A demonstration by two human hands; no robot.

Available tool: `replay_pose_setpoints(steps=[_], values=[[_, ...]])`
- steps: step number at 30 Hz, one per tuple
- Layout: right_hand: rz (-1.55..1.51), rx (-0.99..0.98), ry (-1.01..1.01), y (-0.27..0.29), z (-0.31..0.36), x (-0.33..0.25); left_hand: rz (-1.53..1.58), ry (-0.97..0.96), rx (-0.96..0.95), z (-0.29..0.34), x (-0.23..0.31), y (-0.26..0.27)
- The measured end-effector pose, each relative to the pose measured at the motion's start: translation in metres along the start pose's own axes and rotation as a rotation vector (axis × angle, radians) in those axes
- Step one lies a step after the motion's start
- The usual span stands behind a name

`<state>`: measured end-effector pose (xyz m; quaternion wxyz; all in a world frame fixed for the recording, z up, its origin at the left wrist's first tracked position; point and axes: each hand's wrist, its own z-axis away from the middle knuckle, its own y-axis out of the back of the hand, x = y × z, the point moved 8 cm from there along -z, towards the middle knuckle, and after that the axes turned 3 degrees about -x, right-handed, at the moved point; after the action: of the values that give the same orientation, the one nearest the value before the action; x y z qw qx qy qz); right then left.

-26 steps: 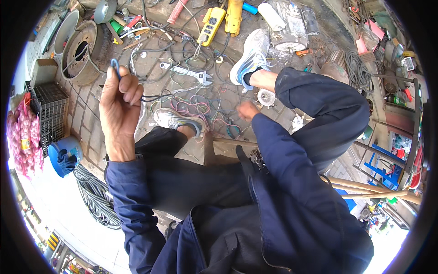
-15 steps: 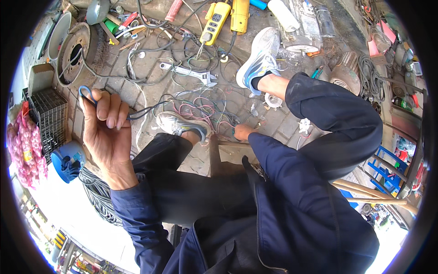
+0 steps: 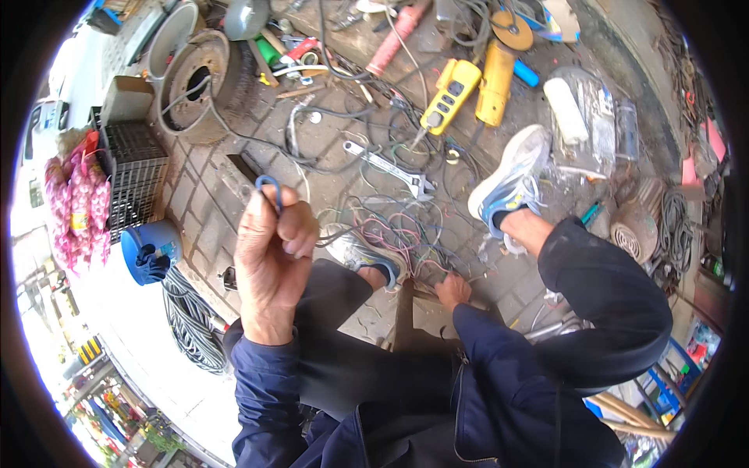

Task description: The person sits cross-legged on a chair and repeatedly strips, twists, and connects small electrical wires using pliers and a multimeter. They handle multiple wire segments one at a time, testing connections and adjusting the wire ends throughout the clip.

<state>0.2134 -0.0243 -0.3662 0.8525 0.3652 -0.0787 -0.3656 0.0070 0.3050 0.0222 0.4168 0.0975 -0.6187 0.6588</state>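
Observation:
My left hand point(image 3: 273, 261) is raised palm up, with thumb and fingers pinched on a cable. A blue-and-black loop of this cable point(image 3: 269, 184) sticks up above the fingertips, and its dark strands run off past the hand toward the shoe. Low between my knees, my right hand point(image 3: 452, 291) is closed at the near edge of a tangle of thin wires point(image 3: 402, 234) in pink, green and black. Wires lead up to its fingertips, which are partly hidden. The tangle lies on the paving beside my left shoe point(image 3: 355, 249).
An adjustable wrench point(image 3: 390, 170) lies beyond the tangle, with a yellow power strip point(image 3: 451, 95) and a yellow angle grinder point(image 3: 497, 82) farther off. At left stand a wheel rim point(image 3: 195, 86), a black crate point(image 3: 134, 175) and a blue bucket point(image 3: 152, 249). Coiled cable point(image 3: 191, 324) lies nearer.
The whole view has shifted. My left hand, still pinching the cable, has come rightward, closer to my left shoe. My right hand has drawn slightly nearer to me, still low by the wires.

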Motion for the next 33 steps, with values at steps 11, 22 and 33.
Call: replay_pose_setpoints(steps=[11, 22, 33], values=[[0.419, -0.391, 0.217, 0.01, -0.01, -0.002, -0.102, 0.072, 0.046, 0.015, -0.002, 0.009], [0.704, -0.188, 0.721, 0.164, 0.116, -0.086, -0.159, -0.045, 0.033, 0.043, -0.026, 0.027], [-1.049, 0.409, 0.985, 0.401, 0.348, -0.102, -0.185, -0.035, 0.088, 0.083, -0.055, 0.051]])
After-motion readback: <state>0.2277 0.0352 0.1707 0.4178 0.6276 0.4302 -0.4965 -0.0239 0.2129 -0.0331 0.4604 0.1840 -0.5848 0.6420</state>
